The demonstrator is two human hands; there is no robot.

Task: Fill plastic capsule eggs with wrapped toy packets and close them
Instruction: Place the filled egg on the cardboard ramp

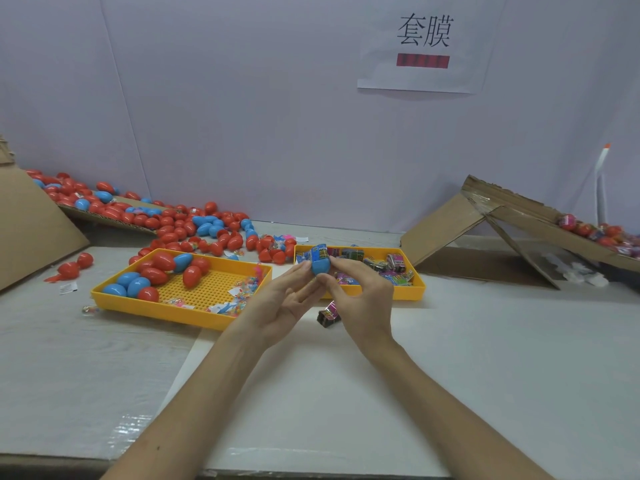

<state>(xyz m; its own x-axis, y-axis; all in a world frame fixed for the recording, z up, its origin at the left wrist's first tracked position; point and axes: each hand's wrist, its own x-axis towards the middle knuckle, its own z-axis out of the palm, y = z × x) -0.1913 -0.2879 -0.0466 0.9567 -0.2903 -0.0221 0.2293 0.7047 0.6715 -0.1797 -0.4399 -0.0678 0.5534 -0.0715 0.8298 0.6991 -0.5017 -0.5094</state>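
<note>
One glossy blue capsule egg half (319,267), printed toy packet (320,251) protruding from its open top, raised before right yellow tray (407,293); pinched between fingertips of left hand (284,299) and right hand (360,296).

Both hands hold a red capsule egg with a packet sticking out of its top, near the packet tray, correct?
No: the head view shows the capsule egg is blue, not red. The left hand and right hand do hold it, a packet sticking out of its top, near the packet tray.
</note>
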